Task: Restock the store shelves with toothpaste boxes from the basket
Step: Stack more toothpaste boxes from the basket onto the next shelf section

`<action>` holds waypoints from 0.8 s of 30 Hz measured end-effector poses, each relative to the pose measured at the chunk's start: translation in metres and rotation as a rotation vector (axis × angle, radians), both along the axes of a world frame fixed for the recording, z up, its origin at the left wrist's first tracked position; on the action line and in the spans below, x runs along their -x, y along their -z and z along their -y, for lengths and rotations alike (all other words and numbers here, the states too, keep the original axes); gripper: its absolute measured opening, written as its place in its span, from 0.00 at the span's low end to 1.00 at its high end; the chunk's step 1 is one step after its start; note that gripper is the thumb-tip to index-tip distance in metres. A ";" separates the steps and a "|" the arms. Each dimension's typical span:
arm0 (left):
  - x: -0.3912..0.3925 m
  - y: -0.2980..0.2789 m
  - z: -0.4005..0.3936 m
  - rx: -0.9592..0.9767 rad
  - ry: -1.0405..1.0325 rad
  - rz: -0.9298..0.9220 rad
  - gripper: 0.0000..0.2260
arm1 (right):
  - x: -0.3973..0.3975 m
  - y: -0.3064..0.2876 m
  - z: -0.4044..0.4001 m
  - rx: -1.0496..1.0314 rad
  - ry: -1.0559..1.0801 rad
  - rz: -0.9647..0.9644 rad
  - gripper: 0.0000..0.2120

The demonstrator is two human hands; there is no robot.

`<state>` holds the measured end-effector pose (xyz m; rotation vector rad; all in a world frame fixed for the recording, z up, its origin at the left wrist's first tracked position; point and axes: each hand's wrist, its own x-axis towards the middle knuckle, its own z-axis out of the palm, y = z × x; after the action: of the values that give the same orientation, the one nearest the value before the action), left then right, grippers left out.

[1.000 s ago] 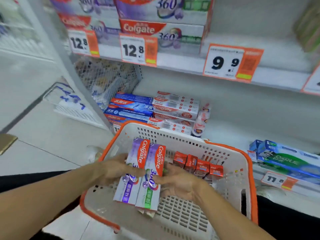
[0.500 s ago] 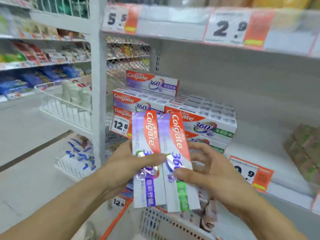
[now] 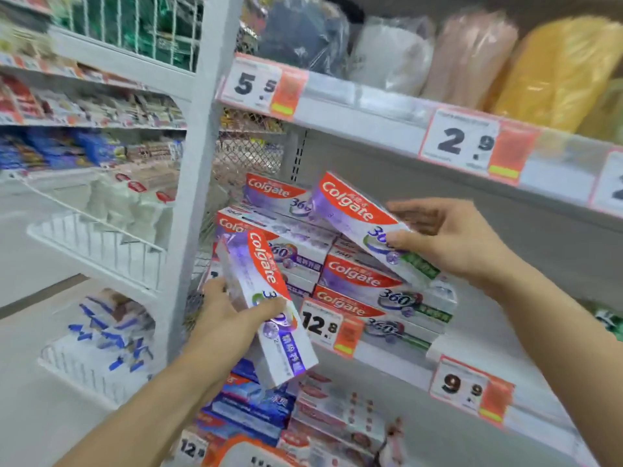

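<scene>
The right hand (image 3: 448,237) grips a white-and-purple Colgate toothpaste box with a green end (image 3: 367,227), tilted above the stacked Colgate boxes (image 3: 381,291) on the white metal shelf (image 3: 472,358), its lower end near the top of the stack. The left hand (image 3: 232,315) holds a second white Colgate box with a purple end (image 3: 269,308) nearly upright in front of the stack's left side. An orange-and-white price tag reading 12.8 (image 3: 328,326) sits on the shelf edge, and the orange rim of a plastic basket (image 3: 236,446) shows at the bottom.
</scene>
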<state>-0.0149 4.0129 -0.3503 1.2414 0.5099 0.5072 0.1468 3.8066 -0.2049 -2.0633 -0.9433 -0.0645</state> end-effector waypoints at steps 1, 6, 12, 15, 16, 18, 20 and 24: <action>0.000 0.001 -0.001 -0.031 0.009 0.006 0.32 | -0.005 -0.003 0.006 0.086 0.019 0.056 0.21; 0.000 -0.002 -0.001 -0.164 0.007 0.049 0.24 | -0.013 -0.006 0.032 0.400 0.050 0.212 0.20; -0.005 -0.001 0.000 -0.245 -0.033 0.068 0.26 | -0.016 -0.004 0.040 0.398 -0.015 0.238 0.22; -0.005 0.000 0.001 -0.243 -0.044 0.084 0.29 | -0.014 -0.006 0.041 0.399 -0.032 0.236 0.22; -0.005 0.000 0.001 -0.236 -0.048 0.086 0.29 | -0.014 -0.007 0.041 0.401 -0.030 0.231 0.21; -0.005 0.000 0.001 -0.207 -0.073 0.091 0.27 | -0.012 -0.008 0.041 0.402 -0.032 0.217 0.21; -0.004 -0.001 0.000 -0.185 -0.093 0.086 0.27 | -0.010 -0.009 0.040 0.410 -0.039 0.214 0.21; 0.000 -0.005 -0.001 -0.218 -0.052 0.096 0.27 | -0.010 -0.012 0.038 0.468 -0.020 0.232 0.25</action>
<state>-0.0145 4.0138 -0.3452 1.4071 0.4140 0.6772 0.1566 3.7686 -0.1931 -2.5148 -1.2088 -0.0789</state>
